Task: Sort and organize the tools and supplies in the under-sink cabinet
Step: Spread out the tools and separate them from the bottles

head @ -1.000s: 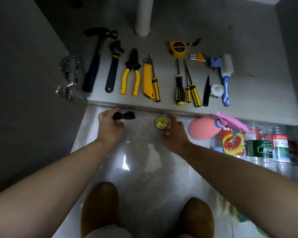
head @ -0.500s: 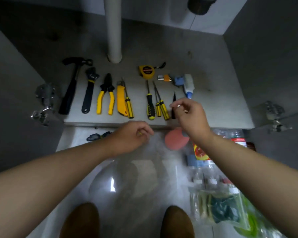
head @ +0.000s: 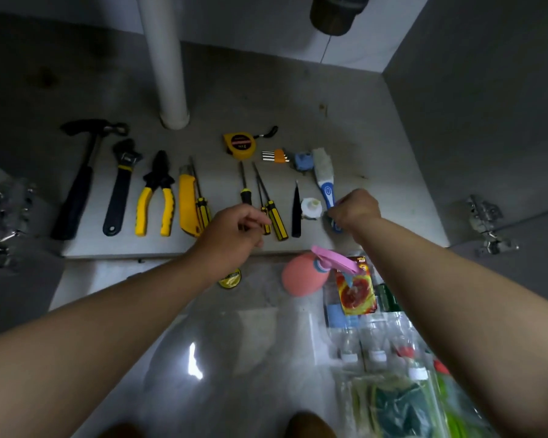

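The right hand (head: 356, 210) curls its fingers round the lower handle of the blue-and-white brush (head: 323, 172), which lies on the cabinet floor (head: 377, 147) at the right end of the tool row. The left hand (head: 234, 230) hovers over the screwdrivers (head: 279, 222) with fingers loosely bent; I cannot tell whether it holds anything. Farther left lie the pliers (head: 159, 178), the wrench (head: 121, 184) and the hammer (head: 79, 188).
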`<state>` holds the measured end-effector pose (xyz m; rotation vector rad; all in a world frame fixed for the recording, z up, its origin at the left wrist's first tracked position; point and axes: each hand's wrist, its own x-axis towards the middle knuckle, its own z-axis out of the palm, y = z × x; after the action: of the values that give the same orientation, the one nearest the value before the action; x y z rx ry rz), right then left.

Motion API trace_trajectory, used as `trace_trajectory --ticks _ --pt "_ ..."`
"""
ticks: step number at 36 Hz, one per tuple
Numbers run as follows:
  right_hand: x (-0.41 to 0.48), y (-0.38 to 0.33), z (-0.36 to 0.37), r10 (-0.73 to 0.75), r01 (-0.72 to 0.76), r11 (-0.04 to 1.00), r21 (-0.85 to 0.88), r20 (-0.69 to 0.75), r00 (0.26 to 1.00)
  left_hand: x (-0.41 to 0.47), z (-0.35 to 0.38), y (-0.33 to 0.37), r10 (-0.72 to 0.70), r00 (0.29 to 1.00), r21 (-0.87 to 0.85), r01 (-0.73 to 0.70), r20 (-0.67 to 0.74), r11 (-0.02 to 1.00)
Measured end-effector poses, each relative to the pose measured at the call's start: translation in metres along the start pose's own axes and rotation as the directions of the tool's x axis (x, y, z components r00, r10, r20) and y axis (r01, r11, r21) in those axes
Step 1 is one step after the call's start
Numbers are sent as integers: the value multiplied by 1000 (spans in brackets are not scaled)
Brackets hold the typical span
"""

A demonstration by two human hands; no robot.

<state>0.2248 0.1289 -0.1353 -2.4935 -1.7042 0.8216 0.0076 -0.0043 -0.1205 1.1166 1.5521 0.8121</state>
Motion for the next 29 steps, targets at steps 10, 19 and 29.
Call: trace_trajectory --ticks 10,19,29 --pt "-36 8 -3 -74 123 930 347 -152 986 -7 -2 7 0 999 -171 -6 -37 985" --pt "-110 -52 -3 -566 393 725 565 164 808 -3 -16 15 -33 999 -554 29 2 832" --pt "-109 -49 -1 -558 505 804 314 104 824 -14 -40 -16 5 995 -473 -54 -104 880"
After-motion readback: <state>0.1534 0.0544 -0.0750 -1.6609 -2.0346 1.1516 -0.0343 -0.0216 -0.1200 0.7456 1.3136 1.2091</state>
